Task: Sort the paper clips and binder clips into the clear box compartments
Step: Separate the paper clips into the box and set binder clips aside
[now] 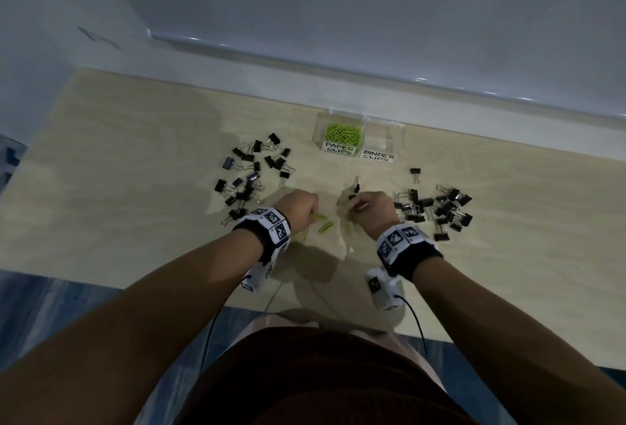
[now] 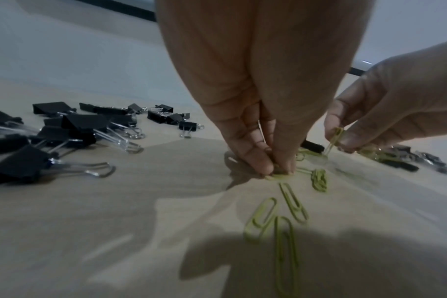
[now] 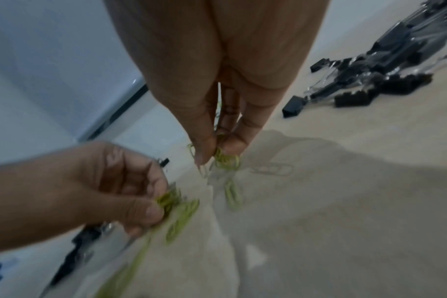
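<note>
Green paper clips (image 2: 291, 203) on the table (image 1: 135, 140) are pinched by the left hand (image 1: 298, 209) and the right hand (image 1: 371, 209). Black binder clips (image 1: 252, 175) are heaped left and right. The clear box (image 1: 359, 135), holding paper clips in its left compartment, is seen farther off.

pretty dim and bluish all round, grainy too; soft shadows pool on the table (image 1: 135, 153) toward 6 o'clock, faint glare streaks at 1 o'clock, wrist views smeared with motion blur, edges bowed by wide-angle
</note>
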A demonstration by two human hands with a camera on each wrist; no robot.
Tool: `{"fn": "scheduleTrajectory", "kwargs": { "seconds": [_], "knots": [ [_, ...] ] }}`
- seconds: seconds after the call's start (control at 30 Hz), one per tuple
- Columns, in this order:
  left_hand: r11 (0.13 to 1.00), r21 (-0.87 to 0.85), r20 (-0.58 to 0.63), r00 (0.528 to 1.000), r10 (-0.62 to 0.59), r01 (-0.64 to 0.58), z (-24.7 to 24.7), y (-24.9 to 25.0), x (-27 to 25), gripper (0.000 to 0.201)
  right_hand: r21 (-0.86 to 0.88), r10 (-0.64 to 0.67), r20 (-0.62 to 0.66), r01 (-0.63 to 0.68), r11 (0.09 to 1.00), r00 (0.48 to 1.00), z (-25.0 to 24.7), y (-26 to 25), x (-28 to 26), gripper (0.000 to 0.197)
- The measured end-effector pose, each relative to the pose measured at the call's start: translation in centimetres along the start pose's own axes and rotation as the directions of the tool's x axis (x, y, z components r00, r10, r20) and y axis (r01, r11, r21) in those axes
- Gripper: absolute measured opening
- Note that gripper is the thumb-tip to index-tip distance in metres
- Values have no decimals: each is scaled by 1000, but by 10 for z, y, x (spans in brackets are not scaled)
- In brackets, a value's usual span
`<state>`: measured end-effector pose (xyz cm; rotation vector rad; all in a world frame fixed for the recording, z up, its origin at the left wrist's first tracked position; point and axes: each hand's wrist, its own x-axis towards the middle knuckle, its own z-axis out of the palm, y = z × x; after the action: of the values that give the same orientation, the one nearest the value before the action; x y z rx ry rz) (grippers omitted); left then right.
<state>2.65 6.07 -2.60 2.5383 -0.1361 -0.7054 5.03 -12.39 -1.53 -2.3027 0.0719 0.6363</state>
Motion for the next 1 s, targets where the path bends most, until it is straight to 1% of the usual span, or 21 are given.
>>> {"fn": "scheduleTrajectory", "kwargs": {
  "seconds": [0.07, 0.17, 0.23, 0.3, 0.37, 0.43, 0.5, 0.53, 0.57, 0.63, 0.7, 0.73, 0.77, 0.8, 0.87, 0.93, 0.97, 1.0],
  "knots": [
    [995, -104, -17, 1000, -8, 7, -8, -1, 5, 14, 71, 15, -40, -12, 997, 999, -14, -4, 10, 27],
    [978, -207, -66, 997, -32, 17, -29, 8, 19, 15, 159, 8, -108, 9, 987, 994, -37, -23, 35, 21],
    [968, -249, -122, 991, -57, 25, -49, 16, 34, 14, 193, -18, -153, 47, 980, 988, -50, -43, 52, 16],
    [959, -284, -190, 980, -67, 10, -69, 25, 50, 11, 186, -40, -205, 79, 979, 978, -58, -61, 71, 15],
    [961, -276, -272, 959, -80, 2, -86, 32, 67, 7, 136, -36, -250, 72, 988, 967, -60, -77, 87, 13],
    [974, -226, -325, 941, -92, 17, -99, 42, 80, 8, 71, -29, -284, 52, 996, 958, -58, -88, 102, 10],
    [973, -228, -325, 939, -114, 39, -106, 50, 88, 4, 37, -4, -268, 15, 999, 963, -56, -93, 112, 12],
    [967, -249, -316, 940, -130, 50, -106, 50, 93, 7, 20, 8, -254, -3, 1000, 967, -55, -94, 115, 15],
    [961, -269, -312, 939, -145, 59, -105, 48, 95, 15, -11, 11, -238, -13, 1000, 971, -54, -92, 116, 18],
    [958, -283, -329, 935, -135, 38, -99, 41, 91, 24, -125, -62, -223, 35, 991, 973, -53, -88, 108, 21],
    [967, -254, -349, 934, -72, -21, -90, 29, 74, 23, -232, -203, -204, 154, 960, 958, -52, -78, 88, 25],
    [971, -234, -329, 944, -37, -44, -83, 22, 62, 22, -267, -266, -171, 215, 939, 949, -49, -70, 75, 24],
    [980, -194, -282, 960, -5, -52, -75, 14, 48, 21, -290, -306, -120, 262, 921, 945, -45, -61, 63, 23],
    [988, -141, -220, 975, 29, -61, -66, 3, 32, 19, -301, -319, -55, 289, 909, 946, -39, -50, 50, 22],
    [996, -71, -58, 997, 53, -57, -45, -18, 0, 17, -310, -290, 69, 296, 903, 955, -26, -29, 28, 20],
    [997, -26, 61, 996, 67, -66, -25, -37, -23, 16, -349, -279, 158, 318, 881, 947, -14, -14, 8, 21],
    [997, -1, 97, 992, 82, -83, -17, -44, -31, 22, -380, -281, 199, 339, 861, 939, -9, -9, 0, 24],
    [995, 14, 122, 987, 101, -103, -9, -49, -35, 33, -404, -298, 228, 368, 837, 927, -3, -6, -7, 28]
  ]
}}
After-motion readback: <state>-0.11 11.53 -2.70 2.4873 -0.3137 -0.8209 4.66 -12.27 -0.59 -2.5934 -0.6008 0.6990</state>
